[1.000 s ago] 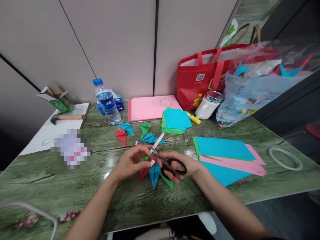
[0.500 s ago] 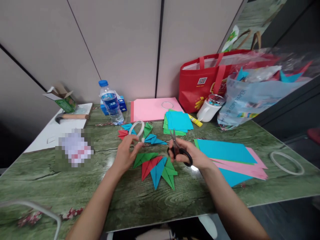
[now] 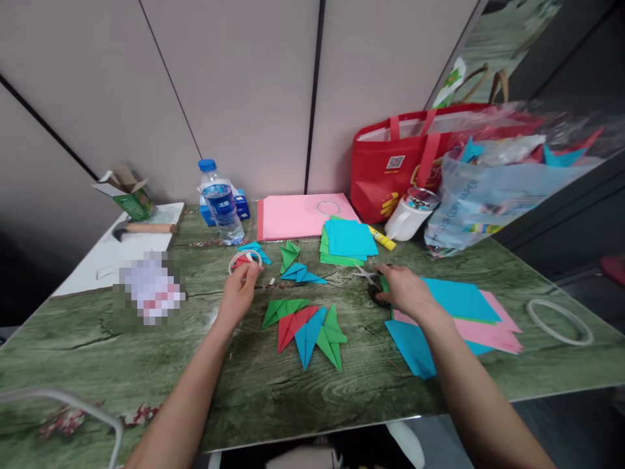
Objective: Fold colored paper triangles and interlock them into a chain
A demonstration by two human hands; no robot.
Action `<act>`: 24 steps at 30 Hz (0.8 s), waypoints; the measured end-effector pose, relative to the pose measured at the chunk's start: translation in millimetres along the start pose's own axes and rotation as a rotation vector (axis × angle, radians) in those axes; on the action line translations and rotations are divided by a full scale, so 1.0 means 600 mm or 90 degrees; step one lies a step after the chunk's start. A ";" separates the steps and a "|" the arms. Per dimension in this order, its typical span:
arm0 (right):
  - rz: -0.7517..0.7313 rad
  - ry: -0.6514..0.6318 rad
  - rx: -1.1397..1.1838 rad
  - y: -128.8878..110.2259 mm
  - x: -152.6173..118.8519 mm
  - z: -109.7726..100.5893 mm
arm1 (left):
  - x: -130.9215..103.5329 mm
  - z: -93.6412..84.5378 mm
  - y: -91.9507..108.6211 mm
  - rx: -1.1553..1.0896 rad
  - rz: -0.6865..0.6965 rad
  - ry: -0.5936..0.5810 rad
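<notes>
- From my remote seat, I take the green, red, blue and green folded-paper fan (image 3: 306, 332) as my landmark; it lies flat on the green marbled table (image 3: 303, 404), its pieces overlapping. I cannot tell what holds them together.
- Beyond the fan and to its left, I see the left hand (image 3: 239, 290) with thumb and fingers closed in a pinch on the near right edge of a narrow white ring (image 3: 231, 259), probably a tape roll.
- Beyond the fan and to its right, the right hand (image 3: 407, 293) reaches over the black-handled metal scissors (image 3: 365, 273). Its fingers bend down at the handles; I cannot tell whether they grip or only touch. The blades stand apart and point left.
- Loose folded pieces lie beyond the fan: a green one (image 3: 290, 256), a blue one (image 3: 300, 273) just nearer, and another blue one (image 3: 256, 251) with a red one (image 3: 241, 262) around the ring.
- I judge the step in hand to be setting both tools down at either side, with the fan untouched between them.
- As I read it, the next move calls for letting the scissors rest flat, clear of the blue and pink paper sheets (image 3: 459, 299) right of the fan, and opening the left pinch gently so the ring neither rolls nor drags the loose pieces.
</notes>
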State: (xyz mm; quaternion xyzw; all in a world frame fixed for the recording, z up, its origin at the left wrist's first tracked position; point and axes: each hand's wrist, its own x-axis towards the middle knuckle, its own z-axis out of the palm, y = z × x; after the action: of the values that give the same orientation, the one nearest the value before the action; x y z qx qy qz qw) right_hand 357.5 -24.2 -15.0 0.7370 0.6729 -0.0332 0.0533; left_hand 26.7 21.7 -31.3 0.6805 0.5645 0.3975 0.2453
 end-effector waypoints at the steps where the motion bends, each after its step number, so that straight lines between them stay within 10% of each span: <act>1: 0.009 0.003 -0.010 0.000 0.001 -0.002 | -0.001 0.000 0.002 0.017 0.005 0.015; 5: -0.036 0.109 0.087 -0.022 -0.004 -0.006 | -0.009 0.001 0.011 0.036 -0.007 0.059; 9: -0.416 0.124 0.408 -0.086 -0.025 0.003 | -0.013 0.002 0.019 -0.029 -0.065 -0.010; 12: -0.580 0.089 0.390 -0.133 -0.045 0.012 | -0.012 0.001 0.021 -0.021 -0.106 -0.083; 24: -0.561 0.129 0.354 -0.173 -0.070 0.037 | -0.048 -0.011 0.015 0.046 -0.123 -0.198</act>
State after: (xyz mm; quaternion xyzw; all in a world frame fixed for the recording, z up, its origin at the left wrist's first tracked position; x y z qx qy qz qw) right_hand 250.5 -59.2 -35.6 0.3706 0.8863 -0.1584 -0.2284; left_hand 25.2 -8.7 -28.2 0.6844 0.5968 0.2417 0.3420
